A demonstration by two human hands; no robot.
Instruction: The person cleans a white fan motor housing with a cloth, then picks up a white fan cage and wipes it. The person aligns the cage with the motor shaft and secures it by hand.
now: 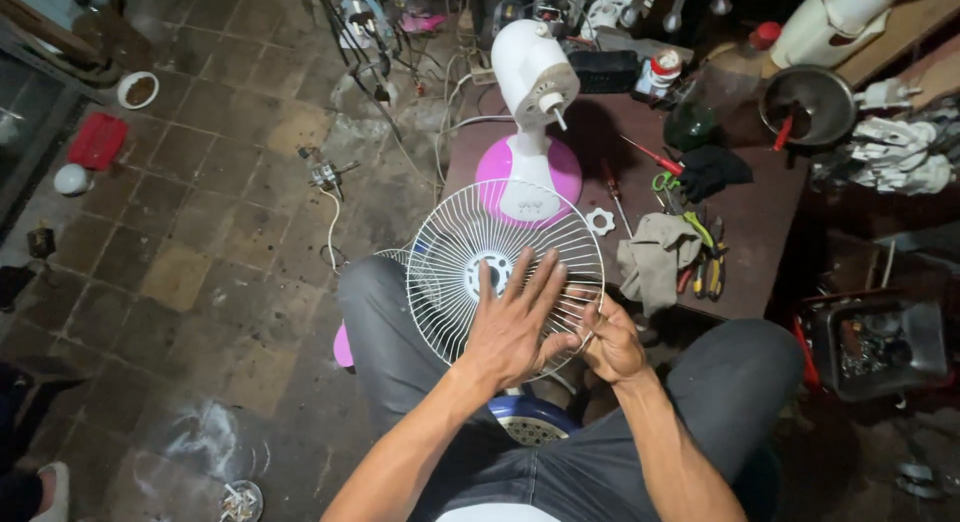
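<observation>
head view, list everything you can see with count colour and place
fan grille: one, white wire, over the person's lap
fan body: one, white with pink base, on the table's near left part
table: one, dark brown, right of centre
plastic nut: one, white, beside the fan base
rag: one, grey, on the table's near edge
screwdriver: one, red handle, mid table
metal bowl: one, dark, on the table's far right
red box: one, on the floor at left
left hand: flat on the grille, fingers spread
right hand: pinching the grille's rim
</observation>
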